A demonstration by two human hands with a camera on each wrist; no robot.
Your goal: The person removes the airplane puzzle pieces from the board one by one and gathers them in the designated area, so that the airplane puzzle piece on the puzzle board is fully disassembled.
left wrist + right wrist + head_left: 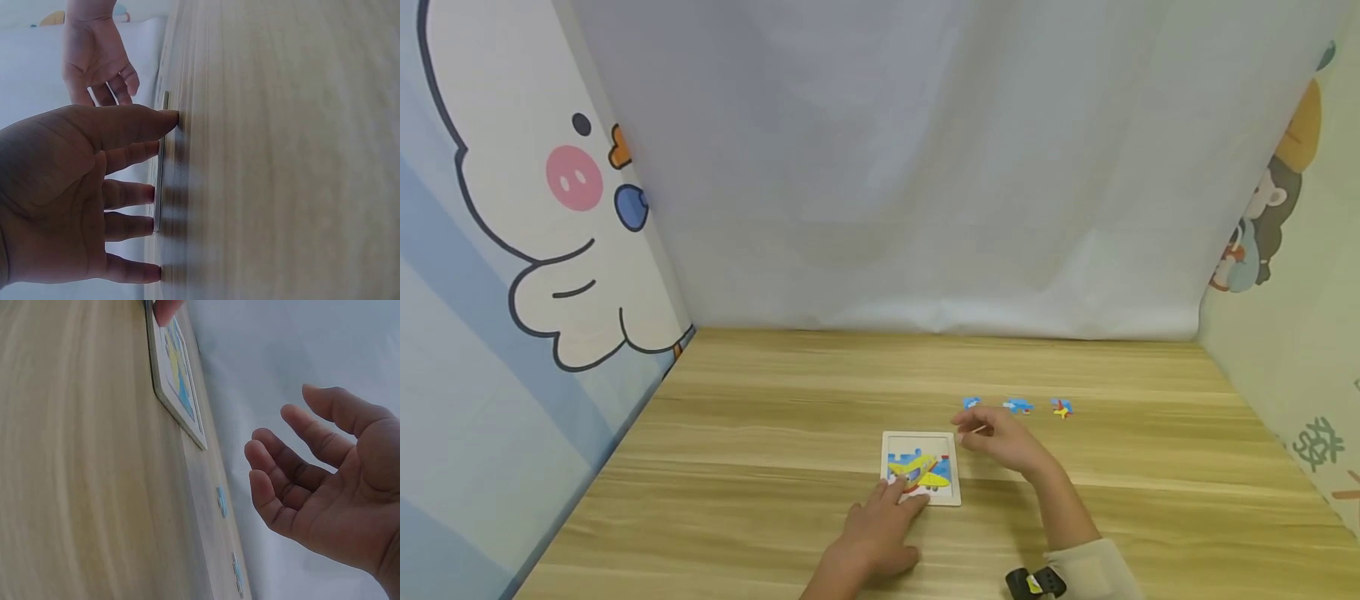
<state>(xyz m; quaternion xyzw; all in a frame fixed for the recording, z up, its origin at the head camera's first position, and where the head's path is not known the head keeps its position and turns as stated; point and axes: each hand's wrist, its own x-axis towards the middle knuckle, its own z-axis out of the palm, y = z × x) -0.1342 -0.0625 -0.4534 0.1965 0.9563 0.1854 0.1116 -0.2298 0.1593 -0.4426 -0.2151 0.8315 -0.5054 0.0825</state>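
Observation:
A square jigsaw puzzle board [958, 479] with a pale wooden rim lies flat on the table. Fitted pieces form a yellow aeroplane on blue in its lower part, while bare backing shows along the top. My left hand [878, 529] rests on the board's near left side, fingers extended; in the left wrist view the fingertips [149, 195] meet its edge. Above the table, just right of the board, is my right hand [1003, 442], loosely bent and holding nothing in the right wrist view. Beyond it lie three loose puzzle pieces: one blue [971, 403], another blue [1018, 406], and one with red and yellow [1062, 408].
The wood-grain table [737, 433] ends at a pale hanging sheet [887, 208] at the back. Cartoon-printed panels stand at the left [497, 375] and right [1285, 350]. A black wrist strap [1033, 583] sits by the right sleeve.

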